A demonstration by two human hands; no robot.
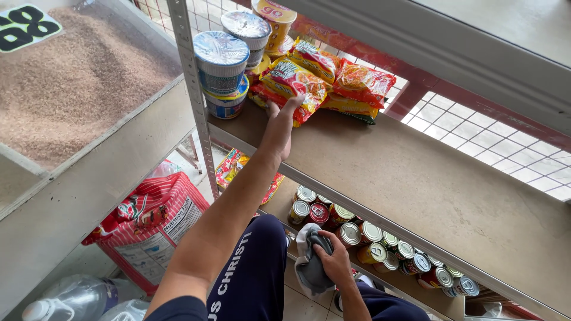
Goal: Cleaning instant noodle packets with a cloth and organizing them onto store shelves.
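A: What takes up most of the view?

B: The grey metal shelving unit [416,178] with brown board shelves, running from ten o'clock down to four o'clock. At nine to eleven o'clock beside it sits an open bin of brownish grain [71,83].

A: And below?

B: At seven o'clock a red-and-white striped sack [151,223] stands on the floor, with clear plastic bottles [77,297] just beside it at eight o'clock. On the lower shelf, from the centre toward four o'clock, a row of tin cans with ring-pull lids [380,244] stands packed together.

A: Where is the left hand?

B: The left hand [281,122] reaches up to the upper shelf near twelve o'clock. Its fingers are spread part-open against the underside edge of a yellow-and-red noodle packet [291,83], touching it; I cannot tell whether it grips.

A: What crowds that packet?

B: More red and orange noodle packets [360,86] lie touching it at one o'clock. At eleven o'clock, just beside it, stand stacked blue-and-white foil-lidded noodle cups [223,68], hard against the perforated upright post [193,89].

A: The right hand?

B: The right hand [333,258], low at six o'clock, is closed round a crumpled grey cloth [310,267], in front of the cans.
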